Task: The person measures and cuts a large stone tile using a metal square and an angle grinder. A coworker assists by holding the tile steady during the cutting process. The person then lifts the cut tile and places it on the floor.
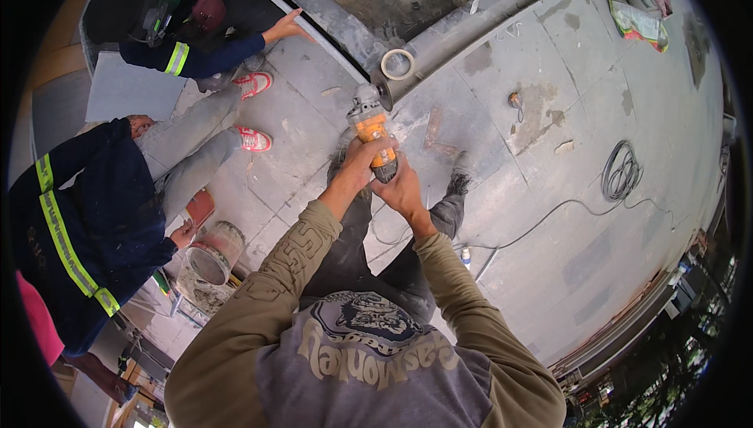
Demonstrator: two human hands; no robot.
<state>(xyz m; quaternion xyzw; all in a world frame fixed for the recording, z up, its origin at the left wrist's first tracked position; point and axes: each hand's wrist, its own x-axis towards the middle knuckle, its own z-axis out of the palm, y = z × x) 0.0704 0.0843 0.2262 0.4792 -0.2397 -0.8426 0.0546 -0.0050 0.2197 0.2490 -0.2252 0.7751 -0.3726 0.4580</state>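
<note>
My left hand (361, 163) and my right hand (404, 193) are both closed around the body of an orange angle grinder (371, 130). Its grey head points away from me, and the disc (383, 92) stands near the inner corner of a raised edge. A thin pale strip (333, 50) runs along that edge to the corner. At the far left, a co-worker's hands (286, 28) rest on the strip. A cream ring, like a tape roll (398, 64), lies just beyond the disc.
A second person in a dark reflective jacket (86, 224) stands at left, by a dirty bucket (210, 262). A cable (561, 204) crosses the tiles to a coil (621, 173) at right. A small bottle (466, 257) stands near my leg; bags (639, 16) lie far right.
</note>
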